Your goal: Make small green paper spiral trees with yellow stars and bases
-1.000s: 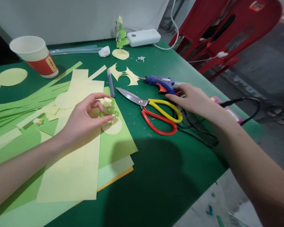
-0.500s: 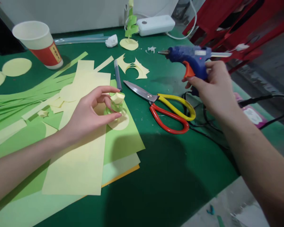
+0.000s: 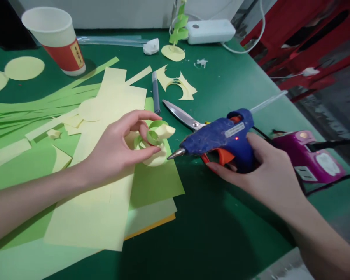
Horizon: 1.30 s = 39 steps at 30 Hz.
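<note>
Between the thumb and fingers of my left hand [image 3: 119,144] is a small paper craft [image 3: 155,134]: a curled green paper strip with a pale yellow star on its end. A pale yellow paper disc [image 3: 156,157] lies beneath it; whether the two are joined I cannot tell. My right hand [image 3: 262,175] grips a blue hot glue gun [image 3: 218,136] with an orange trigger, a lit red light and a clear glue stick out of its back. Its metal nozzle points left, just short of the disc and craft. Scissors [image 3: 181,114] lie behind, their handles mostly hidden by the gun.
Pale yellow and green paper sheets [image 3: 93,217] and green strips [image 3: 43,101] cover the left side. At the back stand a paper cup [image 3: 58,42], a green spiral paper tree [image 3: 179,31] and a white power strip [image 3: 211,31]. A purple socket box [image 3: 312,155] with black cables sits right.
My right hand has brought the glue gun left and down, its nozzle now near the paper craft. In my left hand the craft has tilted, its star now facing right. The view has shifted slightly.
</note>
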{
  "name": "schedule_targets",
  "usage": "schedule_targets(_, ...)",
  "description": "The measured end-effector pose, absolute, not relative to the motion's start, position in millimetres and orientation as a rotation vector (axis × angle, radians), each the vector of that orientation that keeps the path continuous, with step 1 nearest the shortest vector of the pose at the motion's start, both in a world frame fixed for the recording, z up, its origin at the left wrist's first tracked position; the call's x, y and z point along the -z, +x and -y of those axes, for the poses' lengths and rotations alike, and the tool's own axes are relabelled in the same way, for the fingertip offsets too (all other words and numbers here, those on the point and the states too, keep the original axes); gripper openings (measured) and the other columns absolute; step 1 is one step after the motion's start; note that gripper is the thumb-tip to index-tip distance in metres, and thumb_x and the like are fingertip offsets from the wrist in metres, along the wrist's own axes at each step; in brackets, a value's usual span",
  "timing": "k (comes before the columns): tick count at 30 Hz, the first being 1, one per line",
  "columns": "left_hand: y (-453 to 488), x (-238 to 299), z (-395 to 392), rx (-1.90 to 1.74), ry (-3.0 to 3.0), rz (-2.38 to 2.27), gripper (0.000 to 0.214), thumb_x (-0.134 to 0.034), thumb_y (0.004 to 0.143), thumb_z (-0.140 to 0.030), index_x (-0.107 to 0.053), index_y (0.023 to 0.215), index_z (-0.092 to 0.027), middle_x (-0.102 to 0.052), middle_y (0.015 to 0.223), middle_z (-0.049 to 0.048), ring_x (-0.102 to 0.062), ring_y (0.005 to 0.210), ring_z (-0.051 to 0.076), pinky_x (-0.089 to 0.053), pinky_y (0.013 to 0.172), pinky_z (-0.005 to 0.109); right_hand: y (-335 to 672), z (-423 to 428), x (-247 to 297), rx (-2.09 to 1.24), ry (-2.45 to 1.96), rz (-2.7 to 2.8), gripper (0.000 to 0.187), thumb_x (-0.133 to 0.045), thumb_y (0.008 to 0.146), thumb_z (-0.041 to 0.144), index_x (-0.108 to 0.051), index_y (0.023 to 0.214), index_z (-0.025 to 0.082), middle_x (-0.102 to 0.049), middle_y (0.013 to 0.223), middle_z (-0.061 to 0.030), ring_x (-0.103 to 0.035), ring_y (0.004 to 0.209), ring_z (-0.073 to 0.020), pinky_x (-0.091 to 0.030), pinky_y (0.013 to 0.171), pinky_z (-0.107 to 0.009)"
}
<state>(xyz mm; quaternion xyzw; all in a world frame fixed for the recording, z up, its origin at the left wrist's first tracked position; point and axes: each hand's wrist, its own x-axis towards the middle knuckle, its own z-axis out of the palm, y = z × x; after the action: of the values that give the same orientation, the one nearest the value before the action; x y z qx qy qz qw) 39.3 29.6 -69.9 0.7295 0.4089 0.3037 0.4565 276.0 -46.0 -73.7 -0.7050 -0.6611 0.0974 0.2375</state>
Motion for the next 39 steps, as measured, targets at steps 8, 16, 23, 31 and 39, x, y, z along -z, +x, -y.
schedule_targets(8,41.3,69.2,-27.3,-0.726,1.819,-1.031,0.035,-0.067,0.070,-0.027,-0.059,0.103,-0.022,-0.061,0.097,0.0015,-0.058,0.086,0.020,-0.048,0.084,0.035,273.0,46.3,77.8,-0.097,-1.884,1.963,0.040,-0.069,0.062,0.039,-0.033,0.066,0.022,-0.037,0.050,0.0056,-0.030,0.037,-0.0081,-0.026,0.033,-0.023)
schedule_targets(16,43.1,67.2,-24.7,-0.717,1.940,-1.044,0.032,-0.065,0.071,-0.027,-0.059,0.102,-0.019,-0.063,0.095,0.0041,-0.057,0.089,0.023,-0.046,0.082,0.041,276.0,44.7,83.1,0.028,-1.848,2.041,0.032,-0.064,0.065,0.044,-0.048,0.077,0.019,-0.050,0.055,0.0010,-0.037,0.038,-0.0097,-0.031,0.035,-0.023)
schedule_targets(23,42.9,69.3,-26.5,-0.763,2.025,-1.038,0.035,-0.068,0.070,-0.024,-0.058,0.103,-0.019,-0.064,0.094,0.0029,-0.059,0.093,0.020,-0.046,0.087,0.035,278.0,41.4,89.0,0.235,-1.732,2.138,0.041,-0.049,0.074,0.053,-0.054,0.085,0.014,-0.055,0.055,-0.0029,-0.045,0.038,-0.0131,-0.033,0.034,-0.025)
schedule_targets(31,43.5,62.7,-27.5,-0.753,1.990,-1.102,0.039,-0.070,0.070,-0.022,-0.056,0.106,-0.018,-0.063,0.091,0.0014,-0.062,0.080,0.014,-0.050,0.081,0.030,276.9,40.8,91.3,0.404,-1.597,2.162,0.043,-0.040,0.084,0.047,-0.056,0.095,0.009,-0.066,0.076,-0.0142,-0.065,0.063,-0.0224,-0.049,0.048,-0.031)
schedule_targets(39,40.0,64.1,-36.8,-0.828,1.818,-1.049,0.036,-0.072,0.067,-0.014,-0.056,0.099,-0.019,-0.060,0.087,-0.0008,-0.059,0.080,0.012,-0.049,0.085,0.030,269.6,40.0,87.5,0.413,-1.511,2.179,0.045,-0.041,0.086,0.034,-0.059,0.093,-0.006,-0.066,0.079,-0.0218,-0.067,0.070,-0.0243,-0.055,0.055,-0.029)
